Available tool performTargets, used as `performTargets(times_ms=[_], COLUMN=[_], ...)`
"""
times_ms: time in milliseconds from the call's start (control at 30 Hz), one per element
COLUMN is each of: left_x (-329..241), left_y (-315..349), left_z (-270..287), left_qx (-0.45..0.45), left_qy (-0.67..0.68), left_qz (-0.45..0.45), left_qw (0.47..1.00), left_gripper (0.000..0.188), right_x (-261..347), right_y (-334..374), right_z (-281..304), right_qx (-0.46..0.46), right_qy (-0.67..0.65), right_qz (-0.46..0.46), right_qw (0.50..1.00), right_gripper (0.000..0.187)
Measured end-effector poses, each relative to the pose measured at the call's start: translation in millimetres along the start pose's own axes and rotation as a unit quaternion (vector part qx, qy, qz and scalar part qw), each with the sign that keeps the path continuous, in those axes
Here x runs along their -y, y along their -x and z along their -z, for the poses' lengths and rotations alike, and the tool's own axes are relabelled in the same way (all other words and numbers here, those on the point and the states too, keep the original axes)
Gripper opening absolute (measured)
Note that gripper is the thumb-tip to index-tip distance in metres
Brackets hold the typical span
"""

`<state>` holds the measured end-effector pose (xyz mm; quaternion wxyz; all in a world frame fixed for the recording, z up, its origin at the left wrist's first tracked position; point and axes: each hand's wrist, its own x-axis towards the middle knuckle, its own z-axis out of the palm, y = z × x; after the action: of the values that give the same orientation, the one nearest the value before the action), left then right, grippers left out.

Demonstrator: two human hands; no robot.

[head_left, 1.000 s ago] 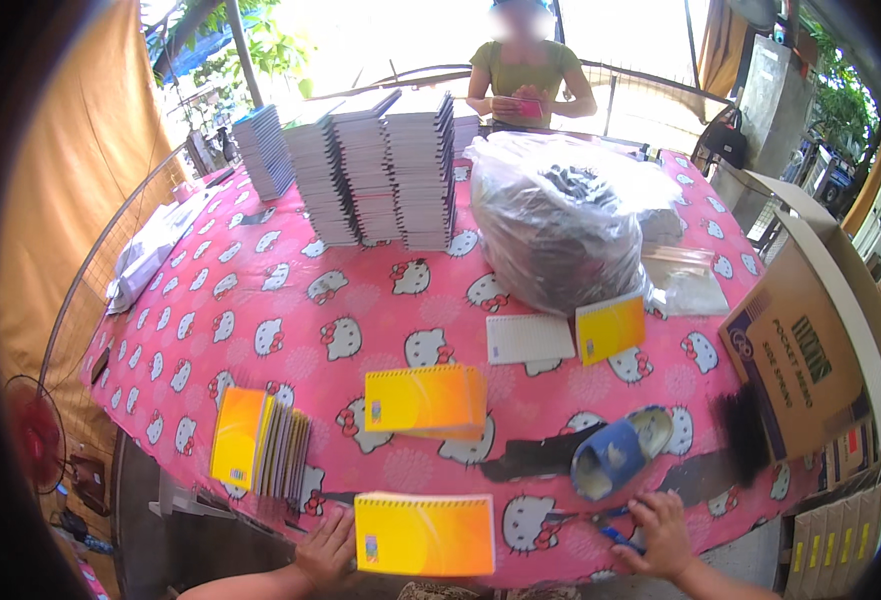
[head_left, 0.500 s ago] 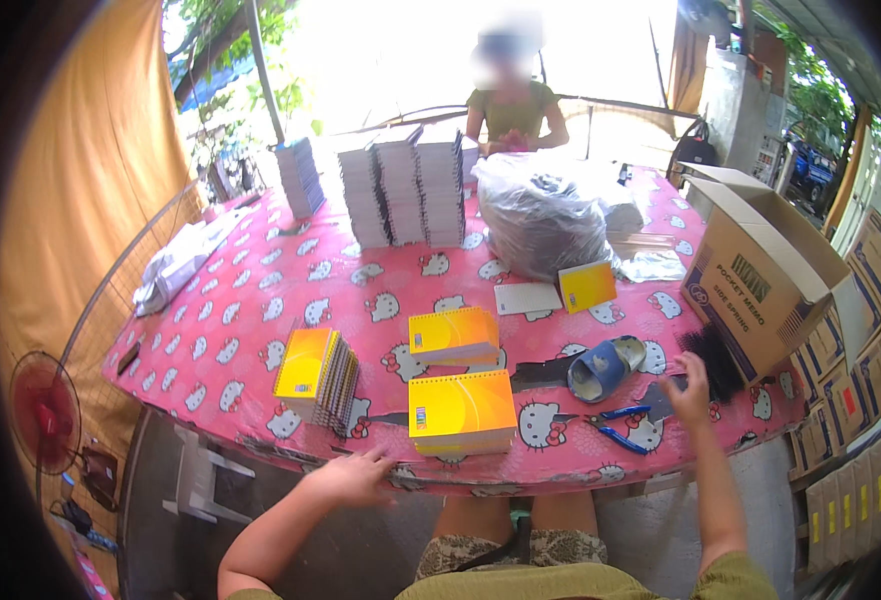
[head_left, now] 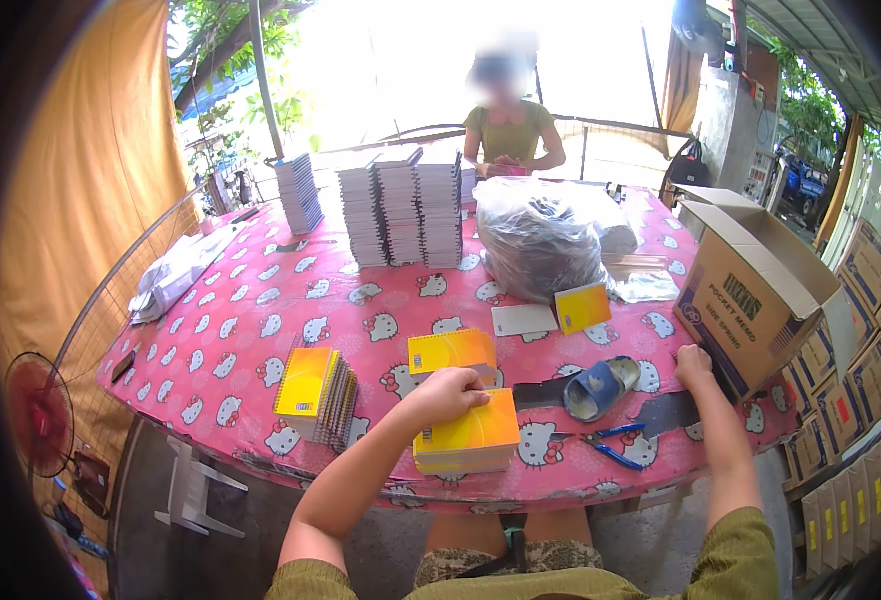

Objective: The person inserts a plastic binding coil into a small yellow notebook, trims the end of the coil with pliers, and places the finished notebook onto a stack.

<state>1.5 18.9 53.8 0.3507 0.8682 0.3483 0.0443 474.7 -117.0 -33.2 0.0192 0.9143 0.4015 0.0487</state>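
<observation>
My left hand [head_left: 448, 394] is closed at the far edge of the near stack of yellow memo pads [head_left: 465, 440], its fingers curled over the top pad. Off to the right, my right hand [head_left: 693, 364] is closed beside the dark, bristly bundle of black wires [head_left: 728, 378] at the carton's foot; what its fingers hold is hidden. Just beyond my left hand lies a second yellow pad stack [head_left: 450, 350]. Spiral-bound yellow notebooks [head_left: 310, 385] stand piled to the left. Blue-handled pliers [head_left: 615, 447] and a blue slipper [head_left: 600, 390] lie between my hands.
An open cardboard carton [head_left: 750, 290] stands at the right. Tall notebook stacks [head_left: 400, 215] and a plastic-wrapped bundle [head_left: 540, 240] stand farther back. A white sheet [head_left: 523, 320] and a yellow cover [head_left: 582, 308] lie before the bundle. Another person [head_left: 510, 130] sits across the table.
My left hand has moved from the table's front edge up and right onto the near pad stack. My right hand has shifted slightly farther away and its fingers have closed.
</observation>
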Motion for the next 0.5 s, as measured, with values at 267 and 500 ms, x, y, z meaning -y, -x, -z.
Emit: performTargets(times_ms=[267, 500], left_x=[-11.4, -39.7], left_y=[8.1, 61.9], left_z=[-6.2, -2.0], left_qx=[-0.181, -0.324], left_qy=[0.031, -0.076], left_qz=[-0.101, -0.206], left_qw=[0.978, 0.92], left_gripper=[0.015, 0.012], right_x=[-22.6, 140.8], right_y=[-9.8, 134.0], right_z=[22.4, 113.9], right_qx=[-0.146, -0.059], right_qy=[-0.111, -0.535], right_qz=[0.013, 0.258], right_qw=[0.983, 0.802], right_gripper=[0.024, 0.014])
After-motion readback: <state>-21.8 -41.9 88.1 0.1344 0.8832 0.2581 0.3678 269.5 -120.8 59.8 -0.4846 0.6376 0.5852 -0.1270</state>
